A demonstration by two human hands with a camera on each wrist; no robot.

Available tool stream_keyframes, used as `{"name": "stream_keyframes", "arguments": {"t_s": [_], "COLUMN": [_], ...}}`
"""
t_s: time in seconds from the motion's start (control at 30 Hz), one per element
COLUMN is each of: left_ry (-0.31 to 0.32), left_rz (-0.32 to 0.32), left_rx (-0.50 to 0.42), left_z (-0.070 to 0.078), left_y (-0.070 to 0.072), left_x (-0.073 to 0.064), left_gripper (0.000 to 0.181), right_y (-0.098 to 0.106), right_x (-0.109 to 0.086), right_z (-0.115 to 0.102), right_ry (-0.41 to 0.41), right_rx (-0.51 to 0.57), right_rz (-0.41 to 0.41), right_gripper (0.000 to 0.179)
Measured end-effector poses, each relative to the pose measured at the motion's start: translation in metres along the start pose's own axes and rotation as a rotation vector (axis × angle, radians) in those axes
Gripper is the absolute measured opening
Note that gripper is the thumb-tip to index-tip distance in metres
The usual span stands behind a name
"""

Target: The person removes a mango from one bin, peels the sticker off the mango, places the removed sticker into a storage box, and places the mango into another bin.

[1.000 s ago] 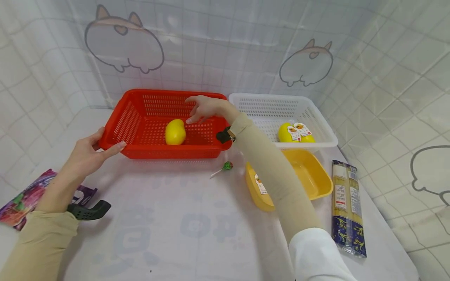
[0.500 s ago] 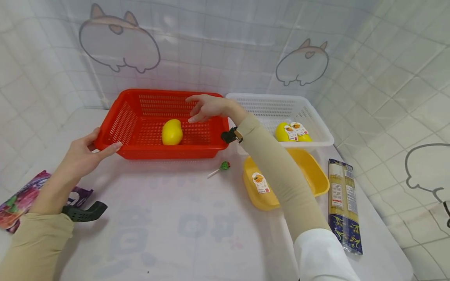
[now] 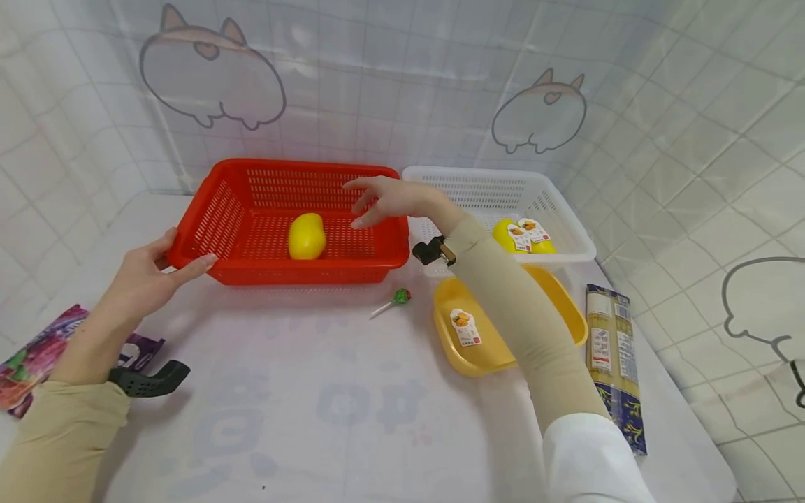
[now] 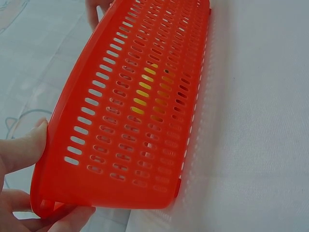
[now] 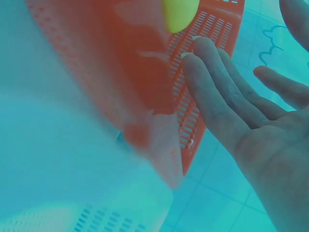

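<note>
My left hand (image 3: 147, 276) grips the near left corner of a red plastic basket (image 3: 302, 272); in the left wrist view thumb and fingers (image 4: 24, 147) clasp its rim. A yellow mango (image 3: 307, 237) lies on the basket floor and shows through the slots in the left wrist view. Over the basket's right end hovers my right hand (image 3: 393, 198), fingers spread and loosely bent, holding nothing. The mango is a short way left of its fingertips. In the right wrist view the right hand (image 5: 260, 121) appears beside the basket's slotted wall.
Right of the red basket stands a white basket (image 3: 575, 227) with stickered yellow fruit (image 3: 504, 234). A yellow tub (image 3: 462, 353) is partly hidden under my right sleeve. A lollipop (image 3: 401, 297), a noodle pack (image 3: 610, 328) and a purple packet (image 3: 38, 353) lie on the table.
My right hand has drawn right, away from the mango, toward the red basket's right end. My left hand keeps its hold on the corner. The head view has shifted slightly.
</note>
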State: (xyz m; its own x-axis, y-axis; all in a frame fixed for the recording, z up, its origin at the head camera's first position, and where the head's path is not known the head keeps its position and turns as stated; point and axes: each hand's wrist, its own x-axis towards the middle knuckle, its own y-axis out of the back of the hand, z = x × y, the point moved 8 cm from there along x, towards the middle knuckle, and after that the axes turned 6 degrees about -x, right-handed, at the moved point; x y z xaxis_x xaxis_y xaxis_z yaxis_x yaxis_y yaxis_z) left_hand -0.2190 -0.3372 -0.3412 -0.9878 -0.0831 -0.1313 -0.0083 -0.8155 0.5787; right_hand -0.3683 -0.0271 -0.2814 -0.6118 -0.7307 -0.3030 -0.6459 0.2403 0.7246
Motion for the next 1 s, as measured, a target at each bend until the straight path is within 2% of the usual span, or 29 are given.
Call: {"name": "stream_keyframes", "arguments": {"t_s": [0.37, 0.57, 0.83, 1.0], "left_ry": [0.001, -0.004, -0.006, -0.017], "left_rz": [0.003, 0.011, 0.010, 0.017], "left_rx": [0.003, 0.004, -0.001, -0.006], "left_z": [-0.005, -0.006, -0.005, -0.004], "left_y": [0.000, 0.000, 0.000, -0.001], "left_x": [0.001, 0.000, 0.000, 0.000], "left_gripper": [0.102, 0.102, 0.103, 0.102], "right_y": [-0.002, 0.001, 0.006, 0.007], "right_x": [-0.024, -0.038, -0.062, -0.071], "right_z": [0.013, 0.016, 0.022, 0.030], "right_ry": [0.007, 0.036, 0.065, 0.071], "right_rx": [-0.016, -0.029, 0.068, 0.077], "right_rz": [0.024, 0.056, 0.065, 0.058], "right_gripper": [0.080, 0.074, 0.070, 0.071]}}
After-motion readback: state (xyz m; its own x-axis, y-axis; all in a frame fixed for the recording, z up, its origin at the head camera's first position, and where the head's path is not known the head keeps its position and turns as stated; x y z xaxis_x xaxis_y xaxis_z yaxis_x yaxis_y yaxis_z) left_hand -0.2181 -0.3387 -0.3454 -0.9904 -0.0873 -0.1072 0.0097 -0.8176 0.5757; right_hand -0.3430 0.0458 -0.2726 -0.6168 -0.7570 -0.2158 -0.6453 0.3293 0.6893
